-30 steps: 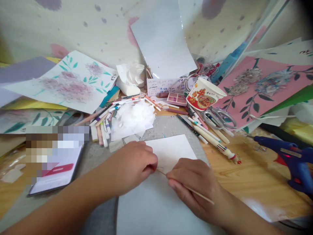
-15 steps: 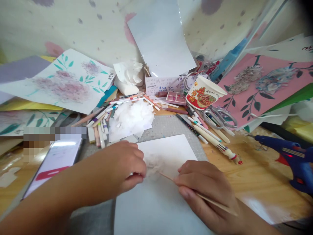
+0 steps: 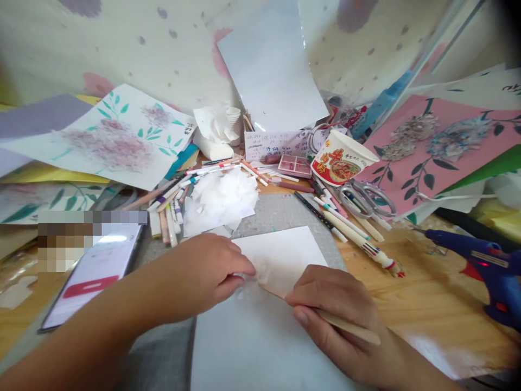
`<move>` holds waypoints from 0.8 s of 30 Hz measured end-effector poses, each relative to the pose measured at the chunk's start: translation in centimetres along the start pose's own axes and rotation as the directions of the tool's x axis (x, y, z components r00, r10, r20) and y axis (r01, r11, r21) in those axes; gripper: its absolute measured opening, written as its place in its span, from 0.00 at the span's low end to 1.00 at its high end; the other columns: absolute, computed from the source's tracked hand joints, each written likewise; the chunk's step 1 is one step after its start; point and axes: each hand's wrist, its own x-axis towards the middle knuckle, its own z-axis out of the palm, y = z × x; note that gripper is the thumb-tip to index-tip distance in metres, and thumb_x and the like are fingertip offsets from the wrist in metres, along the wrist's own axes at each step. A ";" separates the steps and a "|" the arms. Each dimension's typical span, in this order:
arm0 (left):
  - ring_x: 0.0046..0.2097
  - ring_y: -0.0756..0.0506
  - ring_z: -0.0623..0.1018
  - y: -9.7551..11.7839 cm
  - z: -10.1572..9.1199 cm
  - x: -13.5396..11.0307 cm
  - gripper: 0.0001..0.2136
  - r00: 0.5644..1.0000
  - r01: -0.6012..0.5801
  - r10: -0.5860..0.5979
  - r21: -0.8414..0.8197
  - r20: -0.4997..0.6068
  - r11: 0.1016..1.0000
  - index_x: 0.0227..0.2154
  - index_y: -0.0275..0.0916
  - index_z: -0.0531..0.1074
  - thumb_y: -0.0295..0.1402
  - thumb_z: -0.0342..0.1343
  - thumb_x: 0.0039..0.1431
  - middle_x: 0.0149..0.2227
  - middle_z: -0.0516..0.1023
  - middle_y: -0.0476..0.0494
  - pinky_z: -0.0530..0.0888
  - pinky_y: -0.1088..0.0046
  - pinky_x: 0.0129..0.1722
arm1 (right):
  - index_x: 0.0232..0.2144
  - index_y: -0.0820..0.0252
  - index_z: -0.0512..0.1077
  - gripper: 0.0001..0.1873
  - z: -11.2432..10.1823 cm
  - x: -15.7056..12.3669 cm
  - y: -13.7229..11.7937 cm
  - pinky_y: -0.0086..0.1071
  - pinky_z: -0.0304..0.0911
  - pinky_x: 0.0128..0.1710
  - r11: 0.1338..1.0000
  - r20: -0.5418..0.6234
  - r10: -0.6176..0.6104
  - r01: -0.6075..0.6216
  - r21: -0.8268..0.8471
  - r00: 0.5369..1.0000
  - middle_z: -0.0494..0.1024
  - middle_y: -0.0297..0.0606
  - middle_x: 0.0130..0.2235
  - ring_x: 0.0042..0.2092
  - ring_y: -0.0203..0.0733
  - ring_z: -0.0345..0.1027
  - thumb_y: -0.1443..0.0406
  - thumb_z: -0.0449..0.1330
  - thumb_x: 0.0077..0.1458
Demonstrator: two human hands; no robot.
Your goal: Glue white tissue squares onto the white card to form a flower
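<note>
A white sheet of paper [image 3: 252, 347] lies in front of me. On it, between my hands, is a small pale tuft [image 3: 264, 270], blurred, perhaps of paper. My left hand [image 3: 217, 266] is at the tuft's left, with index finger and thumb closed together; whatever they pinch is hidden. In my right hand [image 3: 337, 315] is a thin flat wooden stick [image 3: 352, 327], gripped like a pen, its tip at the tuft's lower edge.
Torn white paper pieces [image 3: 222, 195] are heaped beyond the sheet, near several markers [image 3: 173, 203]. A phone [image 3: 95, 271] lies left. Grey-handled scissors [image 3: 366, 198], a paper noodle bowl [image 3: 342, 157] and a blue glue gun [image 3: 476, 255] are right. Flower pictures [image 3: 122, 141] stand behind.
My left index finger has straightened and moved right toward the tuft. The wooden stick has turned a little in my right hand, showing its broader face, with its tip slightly further left.
</note>
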 end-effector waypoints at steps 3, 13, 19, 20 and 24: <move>0.34 0.46 0.76 -0.2 0.1 0.1 0.09 0.998 0.033 -0.034 0.010 0.059 0.999 0.34 0.46 0.78 0.29 0.52 0.60 0.31 0.79 0.51 0.64 0.71 0.34 | 0.34 0.64 0.75 0.06 0.0 0.0 -0.1 0.28 0.60 0.28 1.000 0.022 0.001 -0.001 -0.002 1.000 0.74 0.37 0.26 0.28 0.35 0.67 0.73 0.57 0.58; 0.34 0.47 0.75 -0.4 1.0 1.1 0.08 0.987 0.157 -0.156 -0.048 0.028 0.986 0.29 0.43 0.75 0.33 0.52 0.61 0.30 0.78 0.52 0.64 0.72 0.34 | 0.34 0.60 0.74 0.07 -0.1 0.0 -0.3 0.29 0.60 0.27 0.999 0.047 0.010 -0.008 -0.040 0.999 0.73 0.35 0.26 0.28 0.36 0.67 0.73 0.56 0.57; 0.27 0.49 0.71 -3.8 -1.2 -0.2 0.07 0.922 0.351 -0.361 -0.089 -0.143 0.932 0.27 0.41 0.71 0.35 0.51 0.57 0.24 0.74 0.52 0.63 0.74 0.27 | 0.36 0.57 0.73 0.08 -0.5 0.0 -0.5 0.30 0.67 0.27 0.999 -0.081 -0.038 0.036 -0.025 0.996 0.78 0.37 0.28 0.30 0.40 0.74 0.72 0.56 0.57; 0.27 0.48 0.72 -4.6 -1.7 -0.7 0.07 0.909 0.380 -0.385 -0.062 -0.157 0.923 0.26 0.41 0.70 0.34 0.51 0.56 0.24 0.74 0.52 0.63 0.74 0.28 | 0.37 0.56 0.73 0.09 -0.6 0.0 -0.6 0.30 0.67 0.26 0.999 -0.111 -0.035 0.031 -0.037 0.993 0.78 0.36 0.27 0.31 0.41 0.74 0.72 0.56 0.57; 0.35 0.44 0.74 -6.7 -3.1 -2.6 0.04 0.911 0.413 -0.411 0.068 -0.040 0.908 0.30 0.41 0.73 0.34 0.54 0.53 0.32 0.76 0.49 0.65 0.71 0.35 | 0.39 0.50 0.72 0.10 -0.9 0.0 -0.8 0.29 0.68 0.25 0.994 -0.192 -0.039 0.019 -0.107 0.981 0.77 0.32 0.25 0.29 0.41 0.75 0.71 0.56 0.59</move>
